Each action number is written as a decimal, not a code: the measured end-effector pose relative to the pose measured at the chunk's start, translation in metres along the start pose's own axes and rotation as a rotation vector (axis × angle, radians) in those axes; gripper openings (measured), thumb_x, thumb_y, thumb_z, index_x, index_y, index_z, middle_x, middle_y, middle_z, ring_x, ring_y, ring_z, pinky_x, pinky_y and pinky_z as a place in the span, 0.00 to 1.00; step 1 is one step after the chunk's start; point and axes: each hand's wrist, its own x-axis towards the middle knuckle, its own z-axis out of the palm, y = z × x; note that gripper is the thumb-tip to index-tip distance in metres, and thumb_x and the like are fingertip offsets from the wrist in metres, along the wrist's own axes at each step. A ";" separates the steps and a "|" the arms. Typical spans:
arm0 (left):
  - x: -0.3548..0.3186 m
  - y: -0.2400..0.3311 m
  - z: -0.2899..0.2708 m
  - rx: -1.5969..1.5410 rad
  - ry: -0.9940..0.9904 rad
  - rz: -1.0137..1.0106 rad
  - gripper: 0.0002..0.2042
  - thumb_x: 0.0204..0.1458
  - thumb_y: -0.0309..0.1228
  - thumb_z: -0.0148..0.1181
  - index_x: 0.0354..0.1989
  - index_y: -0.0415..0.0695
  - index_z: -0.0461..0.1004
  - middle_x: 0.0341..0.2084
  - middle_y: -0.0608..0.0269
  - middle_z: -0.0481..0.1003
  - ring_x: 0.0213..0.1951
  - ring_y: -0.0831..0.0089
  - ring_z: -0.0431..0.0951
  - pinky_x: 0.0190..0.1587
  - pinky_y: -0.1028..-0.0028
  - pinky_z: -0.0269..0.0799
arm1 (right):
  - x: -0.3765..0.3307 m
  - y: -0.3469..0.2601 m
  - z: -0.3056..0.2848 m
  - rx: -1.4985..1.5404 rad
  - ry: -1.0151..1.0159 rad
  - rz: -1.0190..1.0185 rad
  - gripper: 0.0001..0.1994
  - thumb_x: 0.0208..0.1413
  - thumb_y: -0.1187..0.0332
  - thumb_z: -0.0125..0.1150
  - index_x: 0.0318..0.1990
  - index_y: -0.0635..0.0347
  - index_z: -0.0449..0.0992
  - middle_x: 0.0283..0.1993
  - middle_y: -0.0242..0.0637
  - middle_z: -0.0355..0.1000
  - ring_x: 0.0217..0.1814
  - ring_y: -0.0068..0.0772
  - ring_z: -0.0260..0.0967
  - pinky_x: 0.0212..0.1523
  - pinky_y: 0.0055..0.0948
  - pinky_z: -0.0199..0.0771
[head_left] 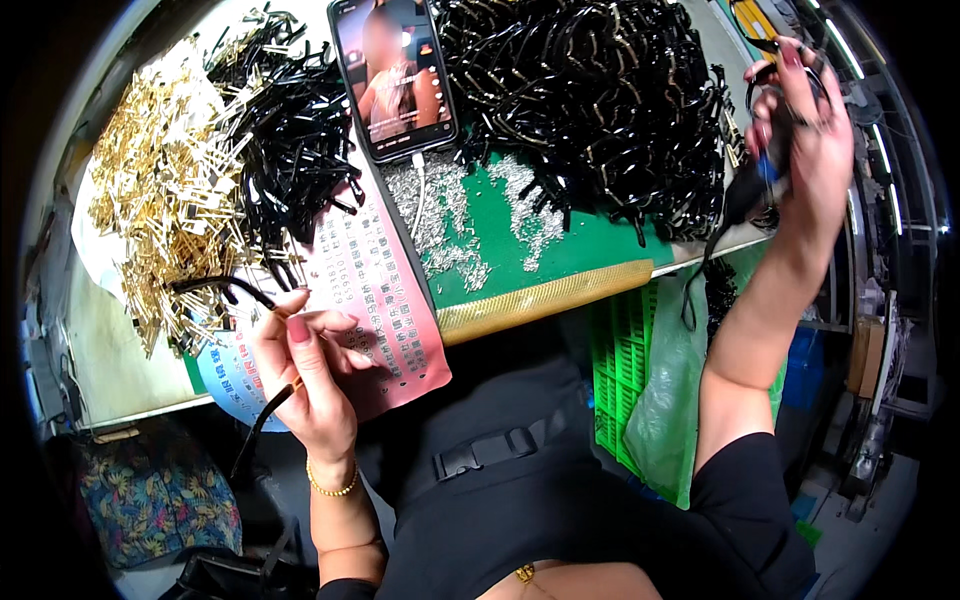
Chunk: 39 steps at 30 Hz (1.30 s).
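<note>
Bright tube lights (845, 45) line the room's edge toward two o'clock, and a work table (90, 370) crosses the upper half of the view, with a green mat (595, 240) near twelve. Around it lie a heap of gold metal parts (160, 190) at ten o'clock, a pile of black glasses arms (295, 160) between ten and eleven, and a wide mass of black frame parts (600, 110) at one. Small silver pins (430, 210) are scattered on the mat below a phone (395, 80), which lies just left of twelve, beside a pink printed sheet (400, 350). At eight o'clock the left hand (310, 370) holds thin black curved pieces (262, 430) — one end pinched near the thumb, another jutting below the fingers; whether they join is hidden. At two, the right hand (815, 130) is raised, fingers curled round a dark tool (745, 190) with a blue patch; a thin black part (764, 46) shows by its fingertips, but I cannot tell how it is gripped. Toward four o'clock, a green crate (615, 370) stands beside a clear plastic bag (665, 410).
</note>
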 end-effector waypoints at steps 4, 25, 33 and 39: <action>-0.004 0.004 0.003 -0.004 0.188 0.302 0.15 0.73 0.32 0.37 0.59 0.35 0.62 0.37 0.49 0.77 0.35 0.69 0.78 0.40 0.68 0.80 | -0.100 -0.043 0.080 0.311 -0.817 0.417 0.11 0.64 0.67 0.59 0.50 0.60 0.72 0.35 0.36 0.77 0.17 0.14 0.61 0.17 0.16 0.61; 0.026 -0.011 0.039 1.339 -0.166 0.516 0.16 0.57 0.29 0.52 0.52 0.46 0.76 0.36 0.67 0.77 0.37 0.65 0.71 0.44 0.66 0.62 | -0.150 0.007 0.075 -0.595 -1.008 -0.298 0.22 0.59 0.68 0.61 0.61 0.53 0.68 0.38 0.41 0.66 0.31 0.37 0.75 0.25 0.35 0.75; 0.028 -0.011 0.039 1.358 -0.101 0.435 0.17 0.54 0.23 0.52 0.54 0.46 0.75 0.41 0.64 0.79 0.37 0.62 0.74 0.42 0.64 0.64 | -0.194 0.009 0.090 0.298 -1.221 0.174 0.18 0.63 0.65 0.58 0.58 0.60 0.70 0.43 0.44 0.72 0.37 0.45 0.75 0.39 0.38 0.76; 0.018 -0.006 0.031 0.365 0.048 0.260 0.12 0.72 0.28 0.42 0.56 0.41 0.70 0.37 0.62 0.75 0.34 0.80 0.73 0.35 0.82 0.69 | -0.174 0.007 0.120 0.225 -1.220 0.098 0.19 0.64 0.62 0.55 0.58 0.61 0.69 0.45 0.48 0.74 0.43 0.50 0.76 0.44 0.43 0.76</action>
